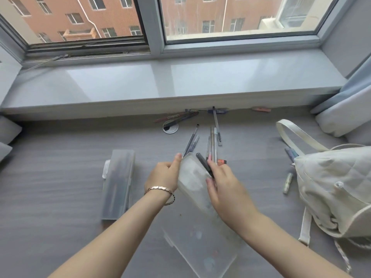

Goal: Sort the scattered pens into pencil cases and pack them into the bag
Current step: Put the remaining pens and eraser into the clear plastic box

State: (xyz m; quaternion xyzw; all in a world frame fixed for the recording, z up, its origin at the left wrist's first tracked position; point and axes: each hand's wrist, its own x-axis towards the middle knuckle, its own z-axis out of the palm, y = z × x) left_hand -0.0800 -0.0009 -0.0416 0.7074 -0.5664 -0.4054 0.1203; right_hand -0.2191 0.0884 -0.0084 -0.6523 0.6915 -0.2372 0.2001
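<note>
Both hands meet over the middle of the grey wood-grain worktop (pixel 60 167), working on a frosted, translucent pencil case (pixel 192 177) that stands open. The left hand (pixel 164 173), a thin bracelet (pixel 160 188) on its wrist, has its grip closed on the far left corner of the raised lid, thumb pressed to the edge. The right hand (pixel 222 185) lies across the lid's right side, its grip pinching a dark pen (pixel 204 164) that angles over the lid's top corner. The case's lower half (pixel 200 243) lies flat on the worktop, toward the near edge, with blurred colours showing through it — what they are cannot be made out. A second pencil case (pixel 118 183), closed and with dim shapes inside, lies well to the left, lengthwise. Just beyond the hands a loose cluster of pens (pixel 212 139) lies scattered, and more pens (pixel 180 116) sit against the foot of the window sill (pixel 160 87), near a round cable grommet (pixel 170 127). To the right a white quilted bag (pixel 337 187) slumps on the worktop, one strap looped up behind it; a few small pens (pixel 289 177) lie just beside its left side.
</note>
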